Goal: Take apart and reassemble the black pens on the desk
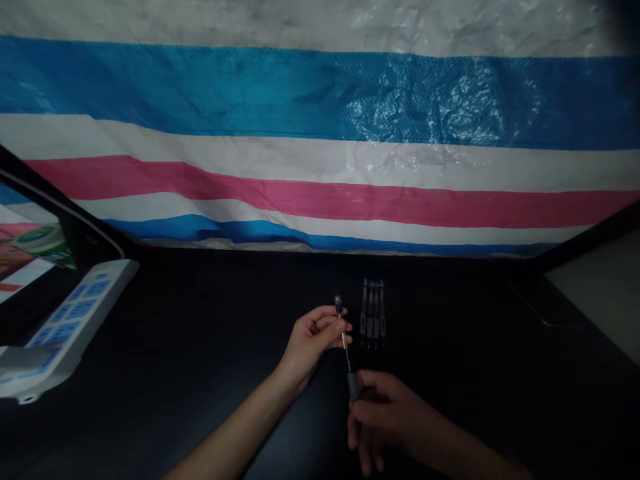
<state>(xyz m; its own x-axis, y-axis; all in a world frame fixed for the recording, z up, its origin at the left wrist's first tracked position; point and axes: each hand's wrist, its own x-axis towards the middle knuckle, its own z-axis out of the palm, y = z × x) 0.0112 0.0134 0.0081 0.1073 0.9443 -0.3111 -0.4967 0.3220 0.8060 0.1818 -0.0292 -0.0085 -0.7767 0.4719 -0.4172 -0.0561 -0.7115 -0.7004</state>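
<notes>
Holding a slim clear-barrelled pen (344,339) aslant over the black tabletop (200,400), between 2 bare hands and just left of 4 similar pens (370,327). Pinching the upper barrel with the left hand (317,333), closed to the pen's own width between thumb and forefinger, with the remaining fingers bent loosely. Gripping the dark grey grip section (353,387) with the right hand (383,400), likewise closed at thumb and forefinger, with the lower fingers hanging half curled and apparently bearing nothing. Showing a thin stem, probably the refill (349,362), across the gap between barrel and grip section; too dim to tell how attached at either end.

Held at opposite ends, presumably for steadiness along 1 line, with the thin middle left uncovered. Angled grip end toward the body, perhaps for easier control by the right hand.

Noting the 4 pens aligned side by side near the left fingertips, all facing 1 way with tips toward the body, likely for tidy reach. Spotting a white power strip (93,310) at far left, well apart from both hands, perhaps placed there to avoid the forearms. Facing a striped tarpaulin (300,87) spread across the back, possibly as a screen.
</notes>
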